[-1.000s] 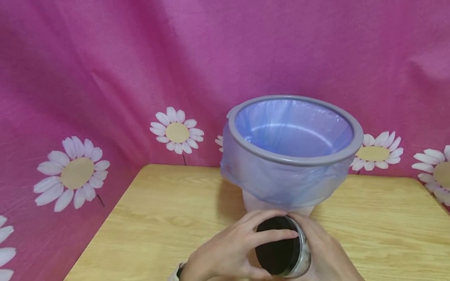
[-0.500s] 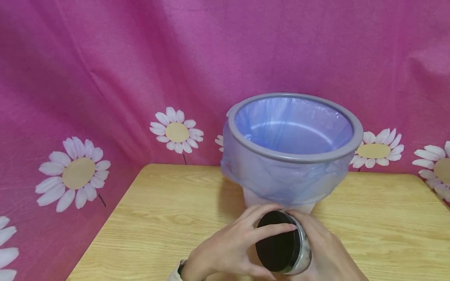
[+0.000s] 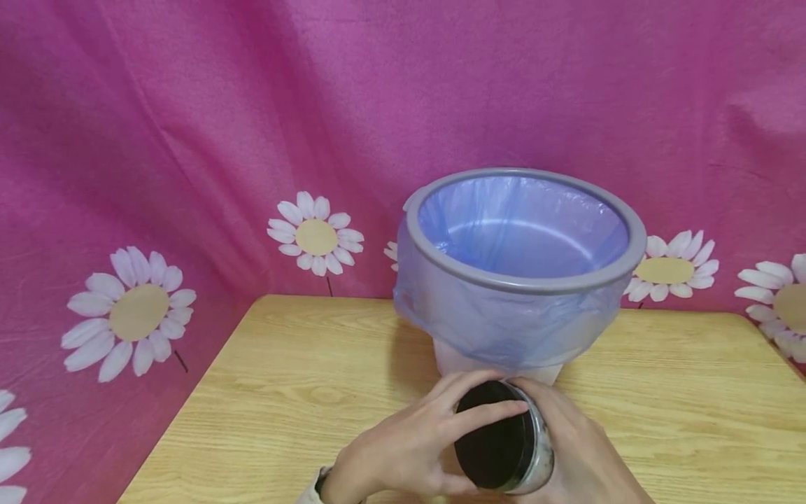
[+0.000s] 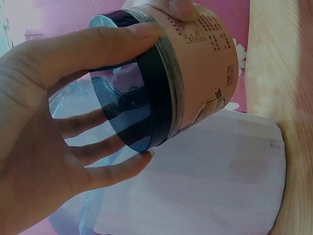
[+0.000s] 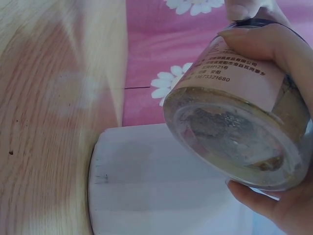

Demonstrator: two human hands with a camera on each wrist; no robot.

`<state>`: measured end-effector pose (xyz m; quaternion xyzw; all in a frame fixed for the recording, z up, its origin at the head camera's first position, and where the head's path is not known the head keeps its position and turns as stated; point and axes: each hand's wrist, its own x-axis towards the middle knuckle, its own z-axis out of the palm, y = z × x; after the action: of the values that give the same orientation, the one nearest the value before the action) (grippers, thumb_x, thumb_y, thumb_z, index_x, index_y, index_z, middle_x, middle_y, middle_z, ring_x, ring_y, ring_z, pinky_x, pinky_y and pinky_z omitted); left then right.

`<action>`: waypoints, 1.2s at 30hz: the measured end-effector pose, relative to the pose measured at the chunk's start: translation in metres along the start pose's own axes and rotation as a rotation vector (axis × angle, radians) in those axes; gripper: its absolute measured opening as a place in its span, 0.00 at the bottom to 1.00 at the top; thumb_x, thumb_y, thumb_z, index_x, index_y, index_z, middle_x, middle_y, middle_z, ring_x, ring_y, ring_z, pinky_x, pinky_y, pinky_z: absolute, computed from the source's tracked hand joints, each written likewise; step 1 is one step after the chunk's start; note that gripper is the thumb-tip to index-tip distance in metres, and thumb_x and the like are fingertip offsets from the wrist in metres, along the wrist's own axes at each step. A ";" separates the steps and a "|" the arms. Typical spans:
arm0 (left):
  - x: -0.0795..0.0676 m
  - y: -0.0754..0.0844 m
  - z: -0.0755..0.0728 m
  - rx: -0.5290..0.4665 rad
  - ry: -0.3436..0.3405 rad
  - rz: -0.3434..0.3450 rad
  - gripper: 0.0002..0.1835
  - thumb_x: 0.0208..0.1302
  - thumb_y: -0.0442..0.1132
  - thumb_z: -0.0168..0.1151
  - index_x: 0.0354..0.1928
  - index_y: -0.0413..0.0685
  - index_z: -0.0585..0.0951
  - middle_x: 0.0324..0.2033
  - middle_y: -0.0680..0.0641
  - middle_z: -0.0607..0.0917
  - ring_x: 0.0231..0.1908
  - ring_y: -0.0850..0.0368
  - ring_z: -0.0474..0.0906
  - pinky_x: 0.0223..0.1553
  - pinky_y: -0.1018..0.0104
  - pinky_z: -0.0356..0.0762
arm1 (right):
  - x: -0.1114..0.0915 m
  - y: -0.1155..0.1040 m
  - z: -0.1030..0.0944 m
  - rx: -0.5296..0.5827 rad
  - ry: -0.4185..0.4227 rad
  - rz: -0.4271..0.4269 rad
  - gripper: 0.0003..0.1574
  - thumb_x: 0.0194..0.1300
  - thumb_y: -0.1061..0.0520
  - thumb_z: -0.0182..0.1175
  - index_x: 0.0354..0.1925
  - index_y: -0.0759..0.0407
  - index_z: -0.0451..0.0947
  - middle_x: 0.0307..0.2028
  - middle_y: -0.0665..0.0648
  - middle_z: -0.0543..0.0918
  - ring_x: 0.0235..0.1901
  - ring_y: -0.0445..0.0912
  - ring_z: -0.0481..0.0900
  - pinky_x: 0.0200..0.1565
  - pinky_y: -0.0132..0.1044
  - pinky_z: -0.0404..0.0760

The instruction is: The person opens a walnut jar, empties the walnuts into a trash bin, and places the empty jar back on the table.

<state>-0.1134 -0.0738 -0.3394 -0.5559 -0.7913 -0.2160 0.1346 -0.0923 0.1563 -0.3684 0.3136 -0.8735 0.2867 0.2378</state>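
A clear jar [image 5: 230, 132] with a printed label and a black lid [image 3: 494, 441] is held tilted between both hands, close in front of the bin. My left hand [image 3: 409, 437] grips the lid, its thumb [image 4: 112, 44] along one side and the other fingers round the opposite edge; one finger crosses the lid's top in the head view. Wrapped round the jar's body is my right hand [image 3: 576, 448]. Its thumb lies over the label [image 4: 208, 58] in the right wrist view, where the jar's glass bottom faces the camera and shows some residue inside.
Just beyond the hands stands a pale bin [image 4: 215, 171] with a grey rim ring [image 3: 525, 283] and a blue plastic bag [image 3: 504, 329] folded over its outside. It rests on a wooden table [image 3: 302, 378]. Behind hangs a pink cloth [image 3: 378, 91] with printed daisies.
The hands and jar stay almost in place, shifting only slightly with the head view. The left hand keeps its grip on the lid; the bin has not moved.
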 end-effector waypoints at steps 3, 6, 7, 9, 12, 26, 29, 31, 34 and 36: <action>-0.001 0.000 0.001 -0.002 0.013 -0.004 0.49 0.47 0.50 0.76 0.70 0.55 0.62 0.69 0.46 0.58 0.69 0.55 0.53 0.68 0.66 0.54 | 0.000 -0.001 0.000 -0.006 -0.006 0.002 0.69 0.28 0.28 0.78 0.66 0.51 0.65 0.56 0.45 0.74 0.50 0.41 0.75 0.54 0.20 0.67; -0.002 0.001 0.001 0.003 0.014 -0.014 0.49 0.46 0.51 0.77 0.70 0.56 0.62 0.69 0.47 0.59 0.68 0.56 0.54 0.67 0.66 0.55 | 0.000 -0.002 -0.001 -0.012 -0.028 0.029 0.69 0.28 0.27 0.77 0.67 0.50 0.65 0.56 0.44 0.74 0.50 0.40 0.74 0.51 0.28 0.75; -0.002 0.001 0.001 0.001 0.011 -0.019 0.49 0.46 0.51 0.77 0.71 0.56 0.62 0.69 0.47 0.59 0.68 0.56 0.55 0.67 0.67 0.55 | 0.000 -0.003 -0.001 -0.010 -0.036 0.043 0.69 0.29 0.26 0.76 0.67 0.49 0.65 0.56 0.44 0.74 0.50 0.40 0.74 0.49 0.33 0.78; -0.001 0.001 0.001 0.001 0.008 -0.025 0.50 0.47 0.52 0.77 0.71 0.56 0.61 0.69 0.47 0.59 0.68 0.56 0.55 0.67 0.67 0.56 | 0.000 -0.004 -0.001 -0.004 -0.048 0.075 0.69 0.29 0.25 0.75 0.67 0.47 0.64 0.56 0.43 0.73 0.50 0.39 0.74 0.46 0.40 0.81; 0.000 0.001 0.000 -0.005 0.011 -0.024 0.51 0.47 0.53 0.76 0.72 0.56 0.60 0.69 0.47 0.58 0.68 0.56 0.55 0.67 0.66 0.55 | 0.000 -0.004 -0.002 -0.001 -0.038 0.088 0.69 0.27 0.25 0.76 0.67 0.47 0.65 0.56 0.43 0.74 0.49 0.40 0.75 0.45 0.42 0.82; 0.000 0.000 0.002 0.004 0.069 -0.002 0.51 0.45 0.56 0.76 0.70 0.54 0.62 0.67 0.47 0.62 0.67 0.58 0.56 0.67 0.70 0.55 | -0.001 -0.002 0.000 -0.039 -0.001 0.032 0.69 0.27 0.25 0.76 0.66 0.50 0.66 0.55 0.44 0.74 0.50 0.40 0.75 0.51 0.24 0.72; 0.000 0.001 0.002 0.004 0.074 -0.011 0.52 0.45 0.57 0.77 0.71 0.54 0.61 0.67 0.47 0.62 0.67 0.58 0.57 0.67 0.70 0.56 | -0.001 -0.003 0.000 -0.038 0.008 0.022 0.69 0.27 0.26 0.77 0.65 0.51 0.67 0.55 0.45 0.75 0.49 0.41 0.76 0.53 0.20 0.68; 0.000 0.001 0.001 -0.004 0.066 -0.025 0.54 0.44 0.58 0.77 0.72 0.55 0.59 0.68 0.47 0.60 0.68 0.58 0.56 0.67 0.69 0.56 | -0.001 -0.003 0.000 -0.037 0.003 0.026 0.69 0.26 0.26 0.77 0.66 0.50 0.66 0.56 0.45 0.75 0.49 0.41 0.76 0.52 0.21 0.69; 0.000 0.002 0.000 -0.029 0.049 -0.040 0.56 0.44 0.58 0.77 0.73 0.56 0.57 0.69 0.48 0.58 0.69 0.57 0.53 0.67 0.68 0.56 | 0.000 -0.003 -0.001 -0.034 -0.013 0.043 0.70 0.27 0.25 0.77 0.67 0.48 0.65 0.57 0.44 0.74 0.49 0.40 0.76 0.50 0.26 0.74; 0.000 0.002 0.000 -0.027 0.042 -0.033 0.55 0.45 0.57 0.76 0.73 0.56 0.57 0.70 0.47 0.57 0.69 0.57 0.52 0.67 0.67 0.55 | 0.000 -0.003 -0.002 -0.031 -0.022 0.050 0.69 0.27 0.25 0.76 0.67 0.47 0.65 0.57 0.44 0.74 0.50 0.39 0.75 0.50 0.29 0.76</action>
<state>-0.1120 -0.0728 -0.3390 -0.5398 -0.7945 -0.2403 0.1401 -0.0898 0.1552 -0.3656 0.2911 -0.8879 0.2756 0.2256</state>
